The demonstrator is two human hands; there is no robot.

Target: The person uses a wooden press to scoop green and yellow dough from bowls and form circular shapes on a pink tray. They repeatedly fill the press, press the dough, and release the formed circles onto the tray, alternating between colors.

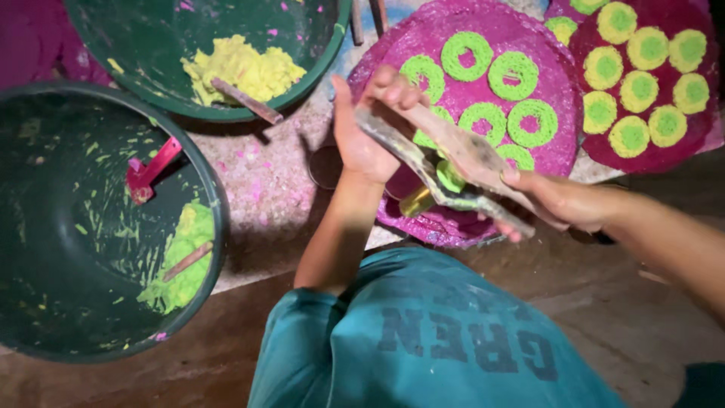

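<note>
A wooden two-handled press (453,155) is held in both hands over a round magenta tray (445,38). My left hand (361,140) is wrapped around the upper ends of the handles. My right hand (563,202) clasps the lower ends. A small yellowish cylinder (417,201) sits in the press, with green dough (451,178) on top of it. Several green noodle rings (513,75) lie on the magenta tray, some of them hidden behind the press.
A dark red tray (649,155) at the right carries several yellow-green rings (639,89). The top green tub (317,72) has yellow dough (242,68) and a stick. The left green tub (215,196) has green dough (181,261) and a red scoop (149,172).
</note>
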